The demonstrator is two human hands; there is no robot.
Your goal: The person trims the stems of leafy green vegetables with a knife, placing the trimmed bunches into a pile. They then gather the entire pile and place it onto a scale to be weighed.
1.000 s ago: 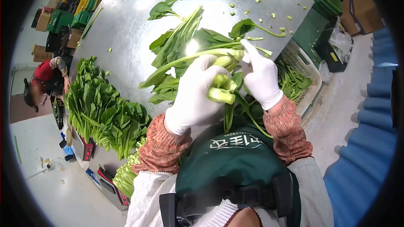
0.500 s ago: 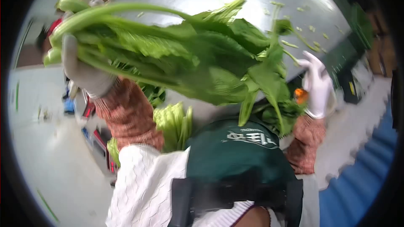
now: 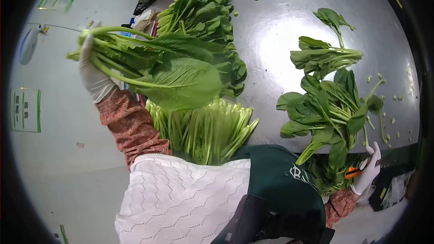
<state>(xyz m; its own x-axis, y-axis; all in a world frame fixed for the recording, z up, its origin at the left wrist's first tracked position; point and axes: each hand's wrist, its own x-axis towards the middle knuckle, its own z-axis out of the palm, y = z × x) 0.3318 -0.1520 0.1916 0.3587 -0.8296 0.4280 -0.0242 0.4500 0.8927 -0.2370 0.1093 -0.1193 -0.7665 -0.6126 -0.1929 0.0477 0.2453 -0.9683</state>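
Note:
In a white glove, my left hand (image 3: 94, 74) is closed round the stem end of a bunch of leafy greens (image 3: 181, 79). The bunch is held up off the table, its broad leaves pointing right. Under it stand pale green stalks of a tightly packed pile (image 3: 203, 131) near my body. My right hand (image 3: 370, 171), also gloved, is low at the table's near right edge with its fingers partly bent. An orange and black tool (image 3: 352, 172) lies against its palm and seems gripped; its working end is hidden. Loose leafy greens (image 3: 334, 108) lie just beyond that hand.
The metal table (image 3: 266, 40) carries a stacked row of greens (image 3: 199, 16) at back left and a small bunch (image 3: 323, 56) on the right. Cut stem bits lie along the right side. A dark crate (image 3: 398, 158) stands beside the right edge.
The view has turned, bringing more of the table and stacked greens into sight. My left hand still holds its bunch, now left of the stacks. My right hand appears lower and farther right.

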